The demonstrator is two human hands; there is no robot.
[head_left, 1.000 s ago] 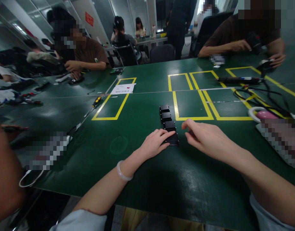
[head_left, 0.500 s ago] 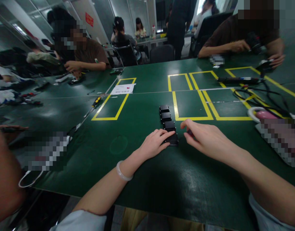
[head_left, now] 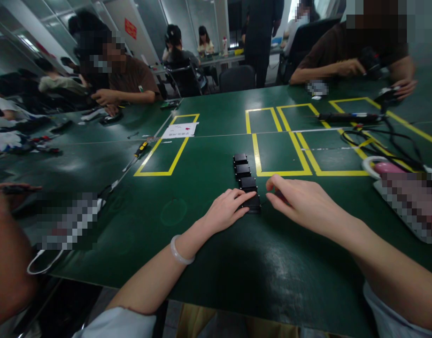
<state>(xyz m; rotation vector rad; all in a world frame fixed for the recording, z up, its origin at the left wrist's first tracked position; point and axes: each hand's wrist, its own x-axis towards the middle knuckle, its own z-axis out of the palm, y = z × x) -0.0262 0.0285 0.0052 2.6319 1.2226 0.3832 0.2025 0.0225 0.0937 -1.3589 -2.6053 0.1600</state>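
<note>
Several small black box-shaped parts [head_left: 242,170] stand in a slightly slanting row on the green table, with tiny bright points along their sides. My left hand [head_left: 226,209] rests at the nearest black block [head_left: 252,203], a fingertip on its top and the thumb at its near left side. Part of that block is hidden under the fingers. Just right of the row hovers my right hand [head_left: 296,197], apart from the blocks. Its thumb and index finger are bent with a gap between them, and nothing shows in it. The other fingers are curled out of sight.
Yellow tape rectangles [head_left: 257,155] mark the table. A yellow-black screwdriver [head_left: 141,149] and a paper sheet [head_left: 181,130] lie to the left. Black cables [head_left: 388,136] and a black rod-shaped tool [head_left: 348,117] lie right. Other people sit around; a person's arm [head_left: 8,253] is at far left.
My right hand has shifted very slightly, and the gap between its thumb and index finger shows more plainly. My left hand and the row of blocks stay put.
</note>
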